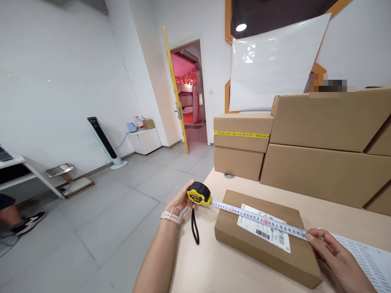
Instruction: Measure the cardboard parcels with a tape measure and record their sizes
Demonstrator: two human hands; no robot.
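A flat brown cardboard box (265, 260) lies on the pale table (198, 264), with a white shipping label (244, 224) on top. Beyond the box's left end, my left hand (183, 197) is closed around the yellow and black case of a tape measure (198, 194); its black wrist strap (194, 230) hangs down. The white blade stretches across the box top, over the label. At the box's right end, my right hand (332, 250) pinches the blade's free end between thumb and finger.
Printed paper (366, 252) lies under my right hand's side of the table. Large cartons (324, 171) are stacked along the back, one banded with yellow tape (241, 134). To the left are a floor scale (76, 188), a tower fan (104, 140) and a seated person's leg (12, 215).
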